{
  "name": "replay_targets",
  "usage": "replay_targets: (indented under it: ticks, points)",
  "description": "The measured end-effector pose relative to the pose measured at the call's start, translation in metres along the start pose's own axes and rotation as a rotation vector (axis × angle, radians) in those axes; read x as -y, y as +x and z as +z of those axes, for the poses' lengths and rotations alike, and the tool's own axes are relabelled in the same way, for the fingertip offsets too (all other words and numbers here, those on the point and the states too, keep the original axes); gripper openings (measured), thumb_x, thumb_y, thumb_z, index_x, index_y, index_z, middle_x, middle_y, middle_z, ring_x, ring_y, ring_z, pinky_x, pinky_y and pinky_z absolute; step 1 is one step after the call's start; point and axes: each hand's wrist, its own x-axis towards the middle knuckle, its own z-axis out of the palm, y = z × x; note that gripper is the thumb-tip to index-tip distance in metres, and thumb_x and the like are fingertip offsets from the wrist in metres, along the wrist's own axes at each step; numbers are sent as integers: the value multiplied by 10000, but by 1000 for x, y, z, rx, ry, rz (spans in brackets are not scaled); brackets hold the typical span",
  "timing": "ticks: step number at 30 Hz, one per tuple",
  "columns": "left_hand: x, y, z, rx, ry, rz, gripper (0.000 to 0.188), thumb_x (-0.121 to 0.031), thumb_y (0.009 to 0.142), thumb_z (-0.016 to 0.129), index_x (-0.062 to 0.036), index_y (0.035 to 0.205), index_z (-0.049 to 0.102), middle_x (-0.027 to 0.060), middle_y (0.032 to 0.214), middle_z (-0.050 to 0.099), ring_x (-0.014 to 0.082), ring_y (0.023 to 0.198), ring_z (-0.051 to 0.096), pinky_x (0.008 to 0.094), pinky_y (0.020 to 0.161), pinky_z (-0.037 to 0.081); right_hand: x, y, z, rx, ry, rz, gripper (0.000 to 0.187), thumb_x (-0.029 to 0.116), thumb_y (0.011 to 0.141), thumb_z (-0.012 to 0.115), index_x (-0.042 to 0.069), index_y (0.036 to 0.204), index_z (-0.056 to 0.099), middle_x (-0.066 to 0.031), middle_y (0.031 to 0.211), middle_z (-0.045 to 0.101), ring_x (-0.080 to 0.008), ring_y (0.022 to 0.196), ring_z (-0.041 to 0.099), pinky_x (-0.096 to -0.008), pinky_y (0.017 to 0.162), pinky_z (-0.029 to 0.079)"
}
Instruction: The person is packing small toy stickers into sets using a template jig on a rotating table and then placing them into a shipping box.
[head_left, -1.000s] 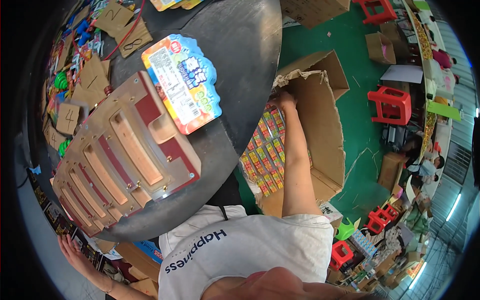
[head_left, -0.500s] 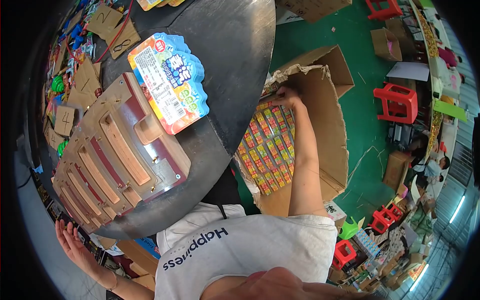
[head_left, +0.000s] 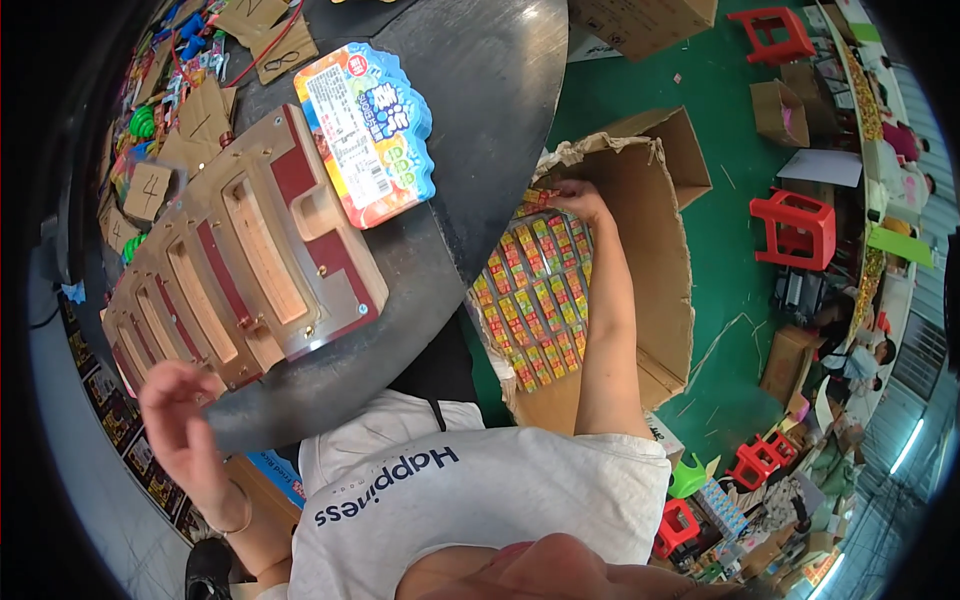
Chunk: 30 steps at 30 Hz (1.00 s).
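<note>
My right hand (head_left: 582,200) reaches into a torn cardboard box (head_left: 655,270) on the right, fingers closed at the far end of the rows of small red-and-yellow packets (head_left: 540,300). It pinches red-and-yellow packets (head_left: 540,199) there. My left hand (head_left: 185,430), somewhat blurred, is raised beside the near left end of a wooden fixture (head_left: 205,225). Its fingers are apart and nothing shows in them. Long curved slots, dark red strips and brass fittings cover the fixture. A stack of blue-and-orange, scalloped-edge printed packages (head_left: 370,135) rests at the fixture's far right end.
The fixture and packages lie on a round black table (head_left: 490,110). Cardboard pieces (head_left: 205,120) and colourful small toys (head_left: 143,122) crowd its far left. Red stools (head_left: 793,225) and further boxes stand on the green floor (head_left: 735,300); people sit along a bench at far right.
My left hand has moved up and right toward the fixture. My right hand stays in the box, with red-and-yellow packets now showing at its fingers. The view has shifted slightly.
</note>
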Motion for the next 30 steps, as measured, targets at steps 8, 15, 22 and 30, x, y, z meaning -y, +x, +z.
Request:
replay_targets:
  ticks: [8,15,22,30]
  points:
    - [2,-1,135,1160,-339,32,693,-158,820,773,-5,1415,451,170,1392,481,313,1309,465,382,1095,384,26,-119,-50,304,277,-20,361,176,800,824,14,1094,692,9,935,699,-59,834,626,-220,729,509]
    - [23,-50,222,1311,-535,-593,660,-369,868,755,37,1309,479,129,916,693,211,723,683,308,664,566,263,-265,5,817,-111,-212,492,147,716,864,-2,1143,669,-28,993,702,-80,788,628,-249,686,522]
    - [20,-59,106,994,-763,-780,267,-98,886,735,-27,1122,634,67,942,708,140,784,695,287,689,576,358,-298,105,363,-32,-518,557,143,669,891,32,1147,626,-12,888,643,-81,776,621,-248,645,501]
    - [4,-16,-6,342,-759,-494,282,-72,855,770,-36,1117,670,39,971,715,86,830,670,259,720,563,445,-274,202,294,396,-396,115,113,943,660,14,887,640,10,717,637,-25,588,550,-180,523,432]
